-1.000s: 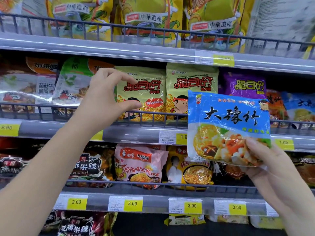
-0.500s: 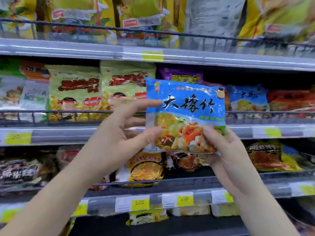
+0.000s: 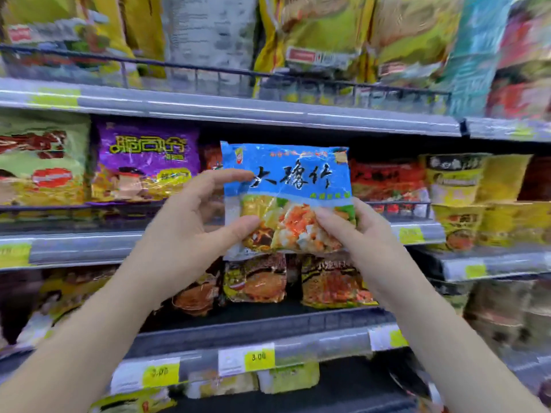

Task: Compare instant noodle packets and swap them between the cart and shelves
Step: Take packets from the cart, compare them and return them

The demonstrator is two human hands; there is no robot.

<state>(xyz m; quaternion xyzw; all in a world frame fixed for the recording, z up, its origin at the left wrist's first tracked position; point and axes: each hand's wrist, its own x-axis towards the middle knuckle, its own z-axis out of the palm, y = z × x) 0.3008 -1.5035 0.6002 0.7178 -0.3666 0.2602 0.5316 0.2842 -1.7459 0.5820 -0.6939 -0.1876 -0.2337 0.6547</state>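
Note:
A blue instant noodle packet (image 3: 301,174) with black characters and a food picture is held upright in front of the middle shelf. My left hand (image 3: 190,225) pinches its left edge, thumb on the front near the bottom and fingers curled by the top. My right hand (image 3: 354,234) grips its lower right corner, thumb on the food picture. A purple noodle packet (image 3: 146,162) stands on the middle shelf to the left. No cart is in view.
Shelves (image 3: 226,111) with wire rails fill the view. Red packets (image 3: 387,180) stand behind the blue one, yellow cup noodles (image 3: 456,198) at right, large yellow-green bags (image 3: 322,34) on top. Darker packets (image 3: 334,281) sit below, above yellow price tags (image 3: 258,357).
My left hand came off the shelf area and took the blue packet's left edge. The view swung right along the shelves, so both hands with the packet now sit mid-frame.

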